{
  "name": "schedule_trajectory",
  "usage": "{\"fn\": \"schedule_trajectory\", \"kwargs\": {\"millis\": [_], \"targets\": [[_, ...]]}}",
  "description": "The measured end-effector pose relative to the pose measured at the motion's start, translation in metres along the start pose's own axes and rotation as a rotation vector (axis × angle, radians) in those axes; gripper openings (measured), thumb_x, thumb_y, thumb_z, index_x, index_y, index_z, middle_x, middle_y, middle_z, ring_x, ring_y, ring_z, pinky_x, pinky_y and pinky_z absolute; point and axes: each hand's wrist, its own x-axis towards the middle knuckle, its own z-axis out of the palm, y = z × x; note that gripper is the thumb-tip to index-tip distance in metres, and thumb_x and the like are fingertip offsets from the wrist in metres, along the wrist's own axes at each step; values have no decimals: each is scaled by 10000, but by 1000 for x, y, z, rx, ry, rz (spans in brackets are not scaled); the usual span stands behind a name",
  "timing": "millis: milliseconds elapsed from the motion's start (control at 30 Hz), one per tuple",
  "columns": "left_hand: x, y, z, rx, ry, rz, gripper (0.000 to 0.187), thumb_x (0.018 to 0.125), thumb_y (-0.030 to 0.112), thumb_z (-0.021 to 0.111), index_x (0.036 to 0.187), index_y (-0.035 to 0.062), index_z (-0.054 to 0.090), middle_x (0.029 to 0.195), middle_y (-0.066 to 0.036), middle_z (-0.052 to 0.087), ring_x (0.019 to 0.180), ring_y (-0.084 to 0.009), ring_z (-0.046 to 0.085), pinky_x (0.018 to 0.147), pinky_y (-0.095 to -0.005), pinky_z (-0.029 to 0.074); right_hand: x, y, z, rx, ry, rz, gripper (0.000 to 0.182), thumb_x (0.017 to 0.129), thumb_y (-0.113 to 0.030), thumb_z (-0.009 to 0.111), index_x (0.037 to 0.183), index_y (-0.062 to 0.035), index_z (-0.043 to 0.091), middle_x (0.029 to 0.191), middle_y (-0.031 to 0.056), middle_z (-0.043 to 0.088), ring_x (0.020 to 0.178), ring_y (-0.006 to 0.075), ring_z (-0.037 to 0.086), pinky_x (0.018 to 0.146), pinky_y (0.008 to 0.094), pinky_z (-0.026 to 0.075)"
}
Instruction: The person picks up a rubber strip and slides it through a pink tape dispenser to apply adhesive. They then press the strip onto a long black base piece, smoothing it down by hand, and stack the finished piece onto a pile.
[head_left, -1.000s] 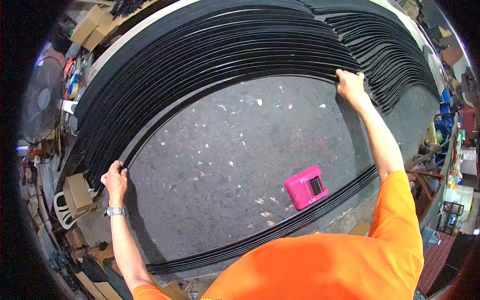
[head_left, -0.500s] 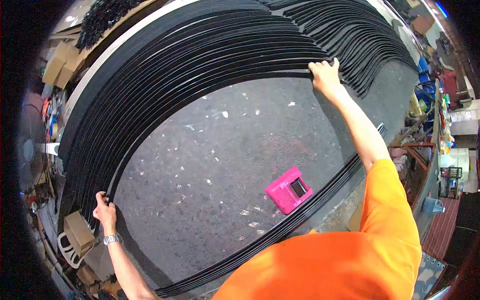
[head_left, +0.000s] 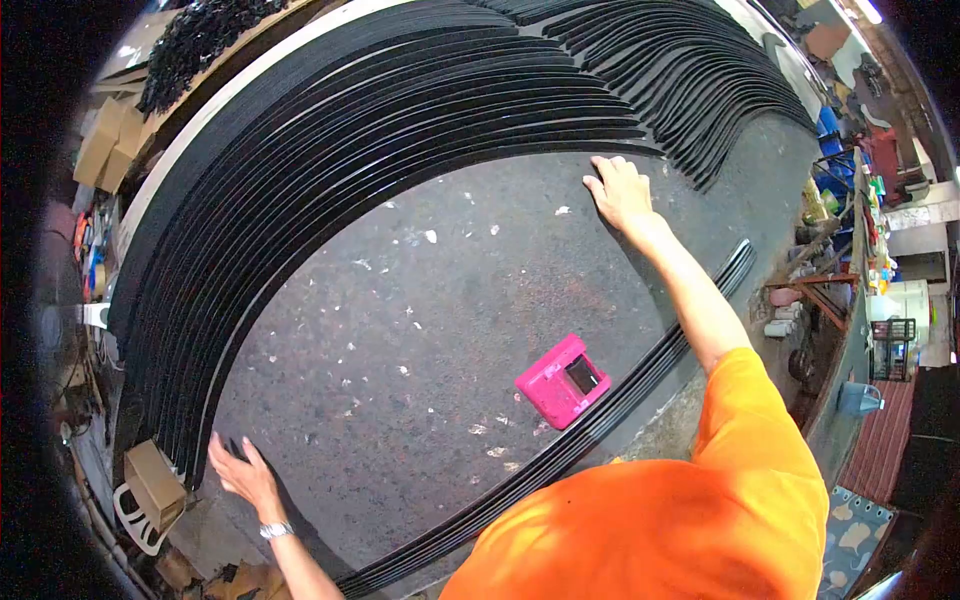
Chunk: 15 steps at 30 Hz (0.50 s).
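Note:
Long black rubber-like strips [head_left: 330, 160] lie side by side across the far half of a dark, stained worktable [head_left: 330, 370]. My right hand [head_left: 622, 195] is open at the near edge of these strips, its fingertips right by the front strip. At the table's left, my left hand [head_left: 245, 474] is open, fingers spread, close to the strips' left ends and holding nothing. A second bundle of black strips [head_left: 560, 440] runs along the near edge, in front of my body. Beside that bundle sits a bright pink box-like thing [head_left: 560, 385] with a dark rectangle on it.
More wavy black strips [head_left: 720, 95] spread over the far right of the table. A cardboard box [head_left: 154, 484] rests on a white plastic chair [head_left: 140, 525] at the left. Black scraps [head_left: 195, 50] are heaped at the far left. A blue jug [head_left: 860, 398] stands at the right.
Both hands have let go of the front strip, which now lies against the others. My right hand has drawn back slightly left and nearer; my left hand has moved nearer and to the right.

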Motion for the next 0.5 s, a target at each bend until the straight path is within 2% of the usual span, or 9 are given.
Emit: {"fn": "schedule_trajectory", "kwargs": {"millis": [100,133,233,367,433,500], "targets": [[-44,-11,18,-104,18,16,474,1062,331,520,1442,49,493,1487,-188,485,1373,-374,464,1094,-505,385,4,12,5,-32,32,80,491,976,-441,595,1349,-121,591,1214,98,601,1182,291,561,950,523,446],[-59,-15,27,-13,14,-35,473,1071,347,495,1431,41,519,1486,-200,495,1369,-376,475,1087,-493,404,6,18,4,-53,48,105,496,978,-439,592,1354,-116,589,1213,97,602,1181,291,562,952,524,447],[-75,-15,28,-35,50,-7,473,1079,365,473,1437,61,531,1490,-195,503,1370,-373,481,1086,-486,411,15,30,7,-93,-27,250,539,990,-464,565,1394,-107,551,1241,121,598,1205,321,552,985,537,444],[-72,15,8,15,22,-115,456,1062,357,503,1403,60,562,1482,-165,526,1338,-354,521,1066,-493,435,17,26,-1,-84,-117,300,543,1005,-480,526,1395,-102,542,1300,146,587,1253,351,546,1013,572,450],[-71,4,15,-50,86,-61,429,1049,327,528,1359,38,593,1438,-176,565,1304,-360,549,1060,-478,448,22,23,-18,-81,-191,278,532,1009,-478,514,1379,-98,552,1343,158,584,1284,359,544,1027,587,453],[-68,22,0,-93,111,-60,373,1020,273,580,1305,38,637,1390,-192,603,1280,-361,571,1073,-470,450,25,22,-25,-33,-226,301,506,1004,-464,512,1353,-106,588,1422,161,573,1339,353,532,1065,567,452]]}}
